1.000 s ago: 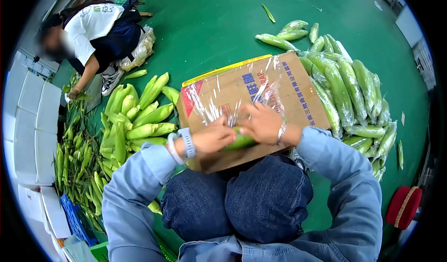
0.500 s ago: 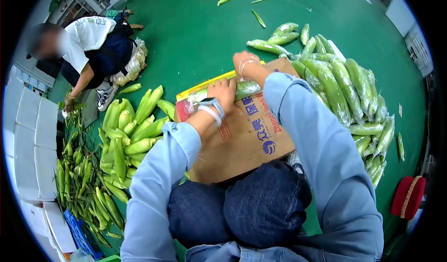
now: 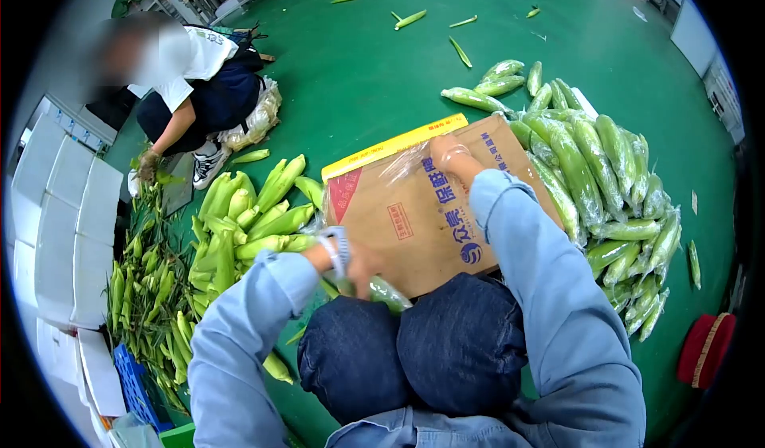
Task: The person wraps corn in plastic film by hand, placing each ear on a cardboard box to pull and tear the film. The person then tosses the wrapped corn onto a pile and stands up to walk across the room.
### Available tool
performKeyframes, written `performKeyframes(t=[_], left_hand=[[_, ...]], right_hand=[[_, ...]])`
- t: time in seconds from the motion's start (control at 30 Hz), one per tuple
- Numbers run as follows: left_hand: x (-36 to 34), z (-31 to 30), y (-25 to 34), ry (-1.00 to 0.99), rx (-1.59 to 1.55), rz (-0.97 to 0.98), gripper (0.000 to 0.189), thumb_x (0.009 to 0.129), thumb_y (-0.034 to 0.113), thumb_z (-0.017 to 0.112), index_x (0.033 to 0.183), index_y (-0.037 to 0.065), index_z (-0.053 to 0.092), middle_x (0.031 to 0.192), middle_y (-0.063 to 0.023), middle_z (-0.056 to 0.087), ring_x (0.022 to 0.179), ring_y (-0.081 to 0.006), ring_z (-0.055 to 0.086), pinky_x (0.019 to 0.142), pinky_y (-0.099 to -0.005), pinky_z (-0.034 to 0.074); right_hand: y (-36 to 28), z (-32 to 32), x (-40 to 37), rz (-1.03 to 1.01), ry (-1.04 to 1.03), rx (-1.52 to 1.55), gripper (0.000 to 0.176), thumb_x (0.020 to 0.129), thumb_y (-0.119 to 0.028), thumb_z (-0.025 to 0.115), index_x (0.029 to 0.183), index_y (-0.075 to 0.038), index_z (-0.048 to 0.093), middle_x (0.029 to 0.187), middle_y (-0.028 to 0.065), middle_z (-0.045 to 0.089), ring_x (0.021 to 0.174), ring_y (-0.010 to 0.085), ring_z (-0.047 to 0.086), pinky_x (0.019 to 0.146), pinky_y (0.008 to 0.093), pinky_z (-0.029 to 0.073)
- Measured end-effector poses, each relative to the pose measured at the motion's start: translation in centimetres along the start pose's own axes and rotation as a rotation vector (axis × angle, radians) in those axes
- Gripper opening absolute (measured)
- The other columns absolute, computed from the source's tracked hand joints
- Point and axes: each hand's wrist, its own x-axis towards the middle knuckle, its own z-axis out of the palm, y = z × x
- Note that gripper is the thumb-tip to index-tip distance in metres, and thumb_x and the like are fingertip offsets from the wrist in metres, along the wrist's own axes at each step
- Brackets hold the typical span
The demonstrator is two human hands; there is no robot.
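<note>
On a cardboard box (image 3: 374, 209) in front of my knees, my right hand (image 3: 449, 152) is closed on a thin, clear sheet of plastic wrap (image 3: 405, 164). The sheet stretches back to a long yellow plastic wrap box (image 3: 390, 147) along the cardboard's far edge. Blurred by motion, my left hand (image 3: 362, 266) is at the near left corner of the cardboard, closed around an ear of corn (image 3: 389, 295). Shiny film covers that ear, which lies close to my knee. My left fingers are only partly visible.
Unwrapped corn (image 3: 279, 223) is heaped on the green floor at left, with husk-strewn corn (image 3: 143, 289) beyond. Film-wrapped corn (image 3: 590, 161) is piled at right. Another person (image 3: 199, 74) crouches at far left near white foam boxes (image 3: 60, 217). A red stool (image 3: 706, 349) stands far right.
My left hand has moved the wrapped corn from the yellow box toward my knees. My right hand has come nearer onto the cardboard, with film stretched beside it. The view has shifted slightly.
</note>
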Motion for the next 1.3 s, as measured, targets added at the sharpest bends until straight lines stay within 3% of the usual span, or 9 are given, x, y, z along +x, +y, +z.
performKeyframes(t=[0.2,0.3,0.47,0.73,0.93,1.0,1.07,1.2,1.3], left_hand=[[-9.4,9.6,-5.9,0.232,-1.638,0.047,0.074,0.073,0.047,0.063,0.125,-0.001,0.041,0.113,-0.017,0.054,0.096,-0.0265,0.056,0.082,-0.0381,0.046],[-11.8,9.2,-3.3,0.961,-2.064,0.364,0.063,0.083,0.056,0.046,0.12,0.004,0.046,0.106,-0.0141,0.056,0.093,-0.0263,0.057,0.077,-0.0378,0.048],[-7.9,1.4,-1.8,1.722,-1.542,0.578,0.061,0.081,0.053,0.049,0.117,0.004,0.047,0.101,-0.0109,0.057,0.089,-0.0241,0.057,0.082,-0.0381,0.048],[-1.0,-2.5,0.9,1.584,-1.768,0.904,0.049,0.088,0.047,0.041,0.106,0.003,0.052,0.094,-0.0093,0.057,0.083,-0.0177,0.056,0.074,-0.033,0.047],[-3.7,-3.3,0.7,2.366,-1.411,0.452,0.039,0.074,0.012,0.072,0.097,0.004,0.042,0.086,-0.0073,0.053,0.066,-0.0145,0.055,0.059,-0.0284,0.048],[-5.3,-2.8,-0.8,2.543,-1.445,0.441,0.035,0.074,0.007,0.069,0.094,0.007,0.041,0.078,-0.0091,0.053,0.057,-0.0195,0.058,0.049,-0.0322,0.052],[-5.9,-1.7,-1.5,2.396,-1.638,0.56,0.027,0.072,0.006,0.071,0.077,0.007,0.044,0.067,-0.0053,0.051,0.055,-0.0145,0.054,0.048,-0.028,0.047],[-5.9,-0.5,-2.2,2.202,-0.491,-0.273,0.041,0.074,0.031,0.07,0.06,0.004,0.043,0.052,-0.004,0.046,0.047,-0.012,0.046,0.043,-0.0265,0.039],[-7.3,-0.5,0.1,1.102,-0.992,-0.13,0.064,0.081,0.065,0.038,0.089,0.005,0.057,0.062,-0.0098,0.055,0.046,-0.0166,0.058,0.034,-0.0327,0.045]], right_hand=[[4.2,1.9,-2.8,-0.456,0.306,0.245,0.029,0.08,-0.012,0.053,0.108,-0.008,0.058,0.106,0.0164,0.052,0.098,0.031,0.053,0.085,0.0397,0.044],[0.9,1.6,-7.0,-0.561,0.49,0.421,0.032,0.081,-0.023,0.056,0.11,-0.008,0.055,0.099,0.0147,0.053,0.09,0.0318,0.053,0.082,0.0408,0.043],[-9.2,-1.2,-14.7,-0.741,0.112,0.803,0.056,0.081,-0.047,0.058,0.114,-0.002,0.049,0.103,0.0196,0.059,0.091,0.0303,0.06,0.08,0.0369,0.046],[-8.0,0.3,-14.8,-0.48,-0.714,1.81,0.03,0.078,-0.016,0.068,0.1,-0.004,0.05,0.087,0.008,0.059,0.067,0.0154,0.059,0.057,0.0277,0.048],[-6.7,-0.5,-14.7,-0.411,-0.38,1.198,0.04,0.073,-0.018,0.07,0.104,-0.005,0.048,0.073,0.007,0.059,0.055,0.0197,0.057,0.049,0.031,0.046],[-6.4,-1.1,-15.6,-0.607,0.407,0.561,0.045,0.068,-0.018,0.071,0.104,-0.005,0.048,0.069,0.0124,0.06,0.058,0.0304,0.059,0.051,0.0369,0.048],[-6.3,-3.2,-16.2,-0.523,0.374,0.434,0.046,0.065,-0.015,0.07,0.104,-0.005,0.05,0.077,0.0173,0.06,0.066,0.0368,0.059,0.055,0.0413,0.048],[-3.4,-4.5,-17.1,-0.526,0.889,0.03,0.047,0.062,-0.007,0.064,0.107,-0.005,0.054,0.098,0.0178,0.058,0.076,0.033,0.059,0.061,0.0392,0.047],[-1.8,-5.4,-18.6,-0.588,1.035,-0.117,0.044,0.063,-0.003,0.059,0.107,-0.004,0.055,0.094,0.0155,0.059,0.075,0.0317,0.058,0.06,0.0383,0.045]])
